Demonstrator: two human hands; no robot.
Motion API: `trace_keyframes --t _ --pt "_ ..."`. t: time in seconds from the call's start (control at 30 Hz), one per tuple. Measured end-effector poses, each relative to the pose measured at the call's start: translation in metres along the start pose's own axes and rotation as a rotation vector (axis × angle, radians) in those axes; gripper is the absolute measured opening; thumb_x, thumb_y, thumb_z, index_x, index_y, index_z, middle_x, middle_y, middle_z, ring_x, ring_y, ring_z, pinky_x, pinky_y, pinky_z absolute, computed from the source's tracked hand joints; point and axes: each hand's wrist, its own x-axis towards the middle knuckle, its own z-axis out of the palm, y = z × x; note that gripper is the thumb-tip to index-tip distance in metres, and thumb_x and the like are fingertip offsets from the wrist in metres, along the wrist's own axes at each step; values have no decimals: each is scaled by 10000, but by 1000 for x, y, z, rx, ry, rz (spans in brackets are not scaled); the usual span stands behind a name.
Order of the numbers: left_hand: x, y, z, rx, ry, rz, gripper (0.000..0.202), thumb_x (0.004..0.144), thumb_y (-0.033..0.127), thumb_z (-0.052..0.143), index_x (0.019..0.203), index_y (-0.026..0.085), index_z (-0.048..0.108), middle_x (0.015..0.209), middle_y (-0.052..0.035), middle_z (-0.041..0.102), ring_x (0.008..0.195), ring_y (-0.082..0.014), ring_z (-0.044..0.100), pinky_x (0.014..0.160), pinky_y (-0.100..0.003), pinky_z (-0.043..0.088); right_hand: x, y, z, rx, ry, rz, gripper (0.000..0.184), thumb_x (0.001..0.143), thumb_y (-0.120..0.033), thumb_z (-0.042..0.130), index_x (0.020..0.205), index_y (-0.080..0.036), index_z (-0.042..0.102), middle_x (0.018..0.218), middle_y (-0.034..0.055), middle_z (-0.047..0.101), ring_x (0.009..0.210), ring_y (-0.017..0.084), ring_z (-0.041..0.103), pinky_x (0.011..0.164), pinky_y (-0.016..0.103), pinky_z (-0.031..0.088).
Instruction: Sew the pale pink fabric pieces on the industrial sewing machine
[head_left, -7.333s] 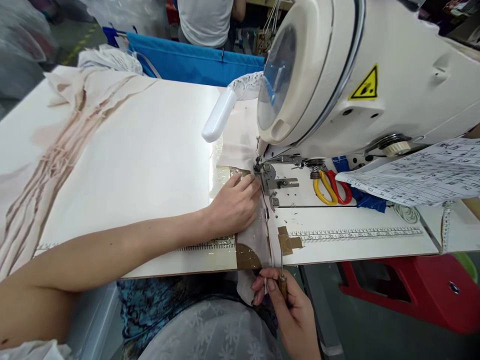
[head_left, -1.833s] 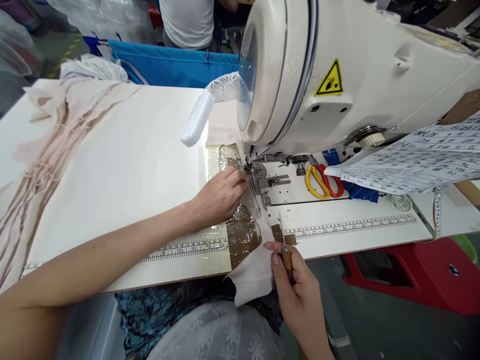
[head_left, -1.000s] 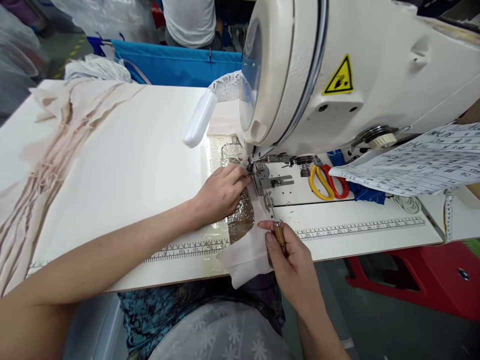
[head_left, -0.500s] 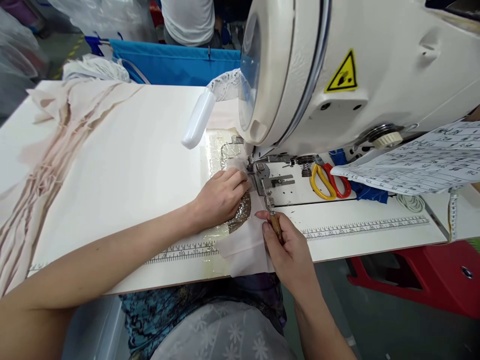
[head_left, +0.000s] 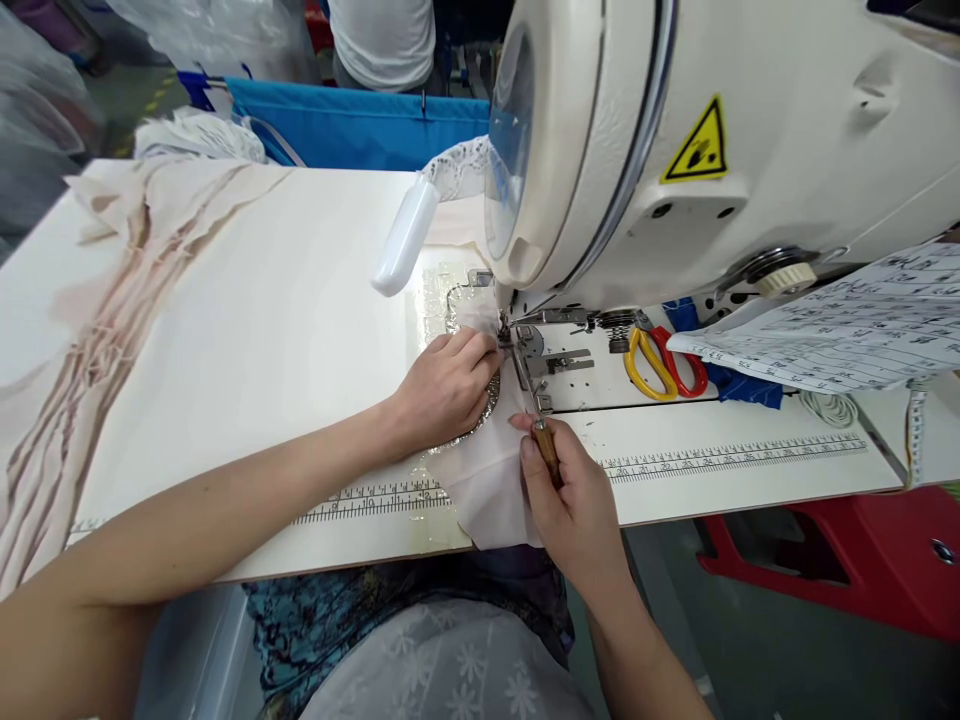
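Note:
My left hand [head_left: 455, 385] lies with curled fingers on a strip of pale pink fabric [head_left: 491, 480], pinching it just left of the sewing machine's presser foot [head_left: 505, 336]. The fabric runs from under the foot down to the table's front edge. In my right hand [head_left: 574, 500] is an awl, its wooden handle [head_left: 546, 450] gripped between thumb and fingers. Its thin metal shaft points up toward the presser foot, along the fabric's right side; I cannot make out where the tip ends. A shiny, tape-covered patch [head_left: 431, 330] shows beside my left hand.
The white sewing machine head [head_left: 585, 150] overhangs the table. Scissors with yellow and red handles [head_left: 667, 362] lie right of the needle, near a printed sheet [head_left: 840, 320]. Gathered pink fabric [head_left: 97, 370] covers the table's left side. A red stool [head_left: 885, 560] stands below right.
The view has shifted slightly. The awl's shaft has swung a little left, closer to the fabric edge, and the fabric now covers more of the shiny patch below my left hand.

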Motion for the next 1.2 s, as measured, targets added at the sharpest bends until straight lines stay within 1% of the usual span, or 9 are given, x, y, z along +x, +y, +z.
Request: trace_keyframes --t 0.07,0.17,0.23,0.33,0.43,0.57,0.7,0.87,1.2 --pt "1 0 1 -23 15 1 312 943 161 400 1158 66 607 1143 -171 614 999 -279 564 778 -409 517 -2 -4 4 -24 39 -90 241 1006 -266 425 1163 -214 598 1105 89 750 998 225 714 803 315 557" --pt "7 0 3 -26 28 -2 251 938 179 441 1079 71 619 1062 -159 625 957 -260 566 766 -379 527 -5 -12 10 -64 89 -221 250 994 -197 433 1187 -219 590 1095 80 756 996 214 724 802 303 567" --pt "14 0 4 10 22 2 224 966 188 424 970 100 630 964 -138 633 880 -239 563 735 -359 525 -8 -19 13 -53 77 -301 271 993 -167 424 1213 -225 572 1093 75 752 990 203 725 796 293 569" --pt "22 -1 3 27 24 -27 291 1005 180 372 856 133 618 860 -110 633 790 -210 555 665 -325 506 -17 -25 14 -21 43 -398 289 993 -150 406 1233 -223 548 1038 68 750 914 189 731 763 282 571" --pt "22 -4 1 -128 62 -155 232 997 198 432 876 141 621 887 -89 662 813 -195 590 653 -306 513 -24 -21 9 -51 70 -344 276 1000 -166 404 1223 -214 557 1022 71 760 837 183 739 714 273 568" --pt "15 -11 2 -433 147 -271 172 953 209 527 834 161 642 932 -63 693 901 -189 623 807 -356 541 -18 -2 -4 -242 161 -198 250 1021 -280 433 1194 -165 570 957 91 781 780 218 755 618 278 541" --pt "13 -16 4 -613 159 -334 183 927 257 566 808 205 694 923 -34 695 916 -192 627 827 -358 525 1 15 -6 -466 248 -241 275 1018 -254 402 1157 -109 590 846 83 782 614 204 726 483 266 450" --pt "16 -16 3 -703 165 -389 148 892 290 613 820 224 725 912 -21 698 911 -187 628 835 -348 510 15 19 2 -580 348 -365 280 1016 -182 392 1091 -109 652 864 70 792 651 178 731 493 267 434" --pt "15 -16 4 -701 155 -392 133 890 251 601 846 220 722 932 -27 701 933 -190 631 855 -364 506 19 21 5 -585 380 -377 287 1008 -171 405 1074 -102 676 849 50 793 648 177 729 483 290 431"
